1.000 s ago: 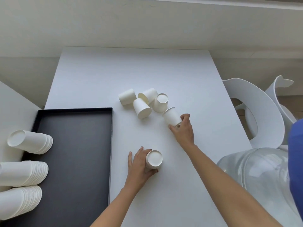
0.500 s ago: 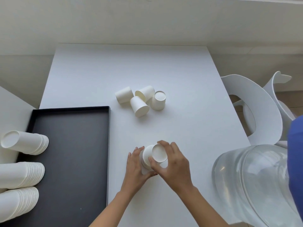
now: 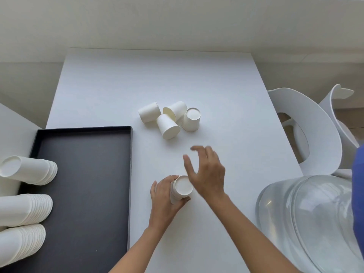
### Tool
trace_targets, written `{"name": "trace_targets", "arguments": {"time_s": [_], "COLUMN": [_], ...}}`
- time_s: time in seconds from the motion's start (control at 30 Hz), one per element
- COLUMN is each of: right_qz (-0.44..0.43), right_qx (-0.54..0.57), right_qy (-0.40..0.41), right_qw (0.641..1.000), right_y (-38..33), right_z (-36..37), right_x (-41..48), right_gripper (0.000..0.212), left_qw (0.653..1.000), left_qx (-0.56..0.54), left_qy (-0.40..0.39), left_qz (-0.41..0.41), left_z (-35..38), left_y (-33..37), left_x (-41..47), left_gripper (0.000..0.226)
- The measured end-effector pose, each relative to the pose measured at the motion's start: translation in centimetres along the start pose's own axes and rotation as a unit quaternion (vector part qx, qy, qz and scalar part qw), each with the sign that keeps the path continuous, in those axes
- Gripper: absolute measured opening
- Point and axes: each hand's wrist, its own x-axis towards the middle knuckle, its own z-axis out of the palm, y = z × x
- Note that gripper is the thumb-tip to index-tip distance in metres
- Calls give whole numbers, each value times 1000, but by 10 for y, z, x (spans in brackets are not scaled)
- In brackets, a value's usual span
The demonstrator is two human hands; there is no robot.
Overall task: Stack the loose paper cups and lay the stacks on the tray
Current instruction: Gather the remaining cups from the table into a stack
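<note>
The left hand (image 3: 163, 196) is wrapped around a short stack of upside-down white paper cups (image 3: 181, 189) standing on the white table (image 3: 216, 95), fingers curled against its side. The right hand (image 3: 206, 172) hovers just above and beyond the stack, fingers spread and empty, blurred by motion.

Farther out, four loose white paper cups (image 3: 171, 119) lie in a tight cluster, touching one another: three on their sides, one standing bottom-up. To the left sits the black rectangular tray (image 3: 88, 174), with three long stacks of white cups (image 3: 25, 205) lying along its left edge.

The likely slip: reaching into that cluster could nudge a tipped cup, and it would roll toward the table's edge. A cup pushed on askew could also tilt the held stack or crush a thin rim.
</note>
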Motion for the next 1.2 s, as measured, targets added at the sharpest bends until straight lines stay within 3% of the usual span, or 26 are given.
{"name": "trace_targets", "arguments": {"time_s": [0.1,0.23,0.37,0.57,0.7,0.8,0.87,0.97,1.2], "right_qz": [11,20,17,30,106,79,34,-27,-32], "right_qx": [9,12,-18,-30,87,198,241,222,90], "right_qy": [-9,-117,-213,-153,-103,-23,-3,-26,-170], "right_qw": [1000,993,977,987,985,977,970,974,981], "right_y": [3,12,22,39,39,19,2,-15,-10], "right_z": [10,34,54,52,29,0,-17,-26,0], "right_x": [54,116,139,103,72,42,18,-16,-50], "right_gripper": [35,58,59,48,44,45,50,57,55], "left_qw": [1000,1000,999,1000,997,996,995,993,992], "left_qx": [4,3,8,1,-55,-68,-78,-107,-84], "left_qy": [9,2,0,2,6,-13,-15,3,74], "left_qz": [-19,-21,-32,-26,-51,-64,-57,-44,-52], "left_z": [0,-4,-8,-9,-10,-12,-14,-20,-28], "left_y": [2,4,7,5,4,-3,-6,-8,-10], "left_x": [5,11,15,17,16,12,7,0,9], "left_gripper": [61,59,59,60,71,82,70,45,35]}}
